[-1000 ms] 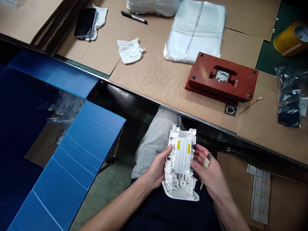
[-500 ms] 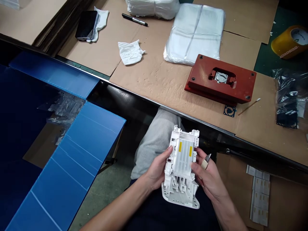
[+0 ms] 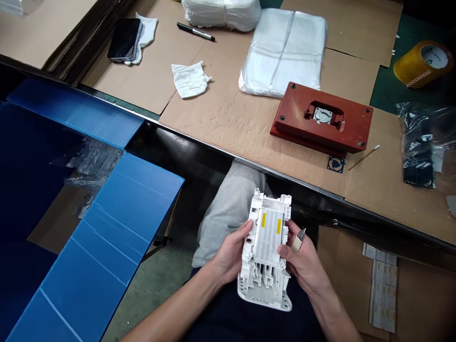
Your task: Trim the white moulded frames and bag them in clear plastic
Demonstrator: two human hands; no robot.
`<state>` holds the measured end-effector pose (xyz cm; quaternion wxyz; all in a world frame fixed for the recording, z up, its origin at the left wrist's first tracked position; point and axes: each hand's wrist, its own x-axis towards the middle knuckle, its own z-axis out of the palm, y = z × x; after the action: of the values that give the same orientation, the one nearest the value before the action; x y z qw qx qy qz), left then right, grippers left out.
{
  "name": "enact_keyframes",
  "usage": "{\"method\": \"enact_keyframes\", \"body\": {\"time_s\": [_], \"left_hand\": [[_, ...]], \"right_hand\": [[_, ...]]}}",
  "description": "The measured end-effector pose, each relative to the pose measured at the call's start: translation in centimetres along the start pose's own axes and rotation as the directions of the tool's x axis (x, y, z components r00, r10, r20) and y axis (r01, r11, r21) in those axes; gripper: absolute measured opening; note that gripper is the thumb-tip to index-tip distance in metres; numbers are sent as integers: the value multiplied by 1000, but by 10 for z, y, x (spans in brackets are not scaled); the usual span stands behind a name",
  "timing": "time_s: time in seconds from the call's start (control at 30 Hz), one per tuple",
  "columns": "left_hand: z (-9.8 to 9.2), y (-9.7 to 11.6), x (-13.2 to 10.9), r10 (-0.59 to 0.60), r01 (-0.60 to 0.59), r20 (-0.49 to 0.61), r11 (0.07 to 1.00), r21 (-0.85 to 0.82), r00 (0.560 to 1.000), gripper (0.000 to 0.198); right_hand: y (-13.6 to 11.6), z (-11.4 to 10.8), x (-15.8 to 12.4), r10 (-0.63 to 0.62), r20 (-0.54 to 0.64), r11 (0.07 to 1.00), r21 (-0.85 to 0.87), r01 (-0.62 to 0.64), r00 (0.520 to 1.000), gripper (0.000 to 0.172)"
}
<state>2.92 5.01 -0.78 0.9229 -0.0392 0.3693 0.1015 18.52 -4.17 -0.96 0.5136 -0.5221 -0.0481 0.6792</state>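
Observation:
A white plastic housing (image 3: 265, 289) is held above my lap, its curved end toward me. Set into it is a pale ribbed panel (image 3: 269, 242) with two yellow strips. My left hand (image 3: 231, 251) grips the housing's left side, thumb on the edge. From the right, my right hand (image 3: 302, 261) closes on the other side, its thumb tip on the panel's edge. A small blade with a light-coloured handle (image 3: 298, 241) sticks up between the fingers of that hand. The fingers beneath the housing are hidden.
Across the cardboard-covered bench lie a red fixture (image 3: 320, 118) holding a small metal part, a cotton swab (image 3: 364, 157), clear bags (image 3: 283, 52), a pen (image 3: 195, 32), a phone (image 3: 124, 40) and yellow tape (image 3: 415, 66). Several panel pieces (image 3: 383, 289) lie at right; a blue bin (image 3: 117, 213) stands left.
Both hands still hold the housing in nearly the same pose. The bench and its objects appear shifted slightly left in the view.

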Motion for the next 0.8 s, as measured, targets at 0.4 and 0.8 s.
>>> {"method": "enact_keyframes", "body": {"time_s": [0.4,0.8], "left_hand": [[0,2,-1,18,-18,-25,1000,-16,1000,52],[-1,-3,1,87,-85,-38,995,42,995,51]], "right_hand": [[0,2,4,-3,12,1000,-27,4,1000,65],[9,-3,7,-22,-2,999,-27,22,1000,68]]}}
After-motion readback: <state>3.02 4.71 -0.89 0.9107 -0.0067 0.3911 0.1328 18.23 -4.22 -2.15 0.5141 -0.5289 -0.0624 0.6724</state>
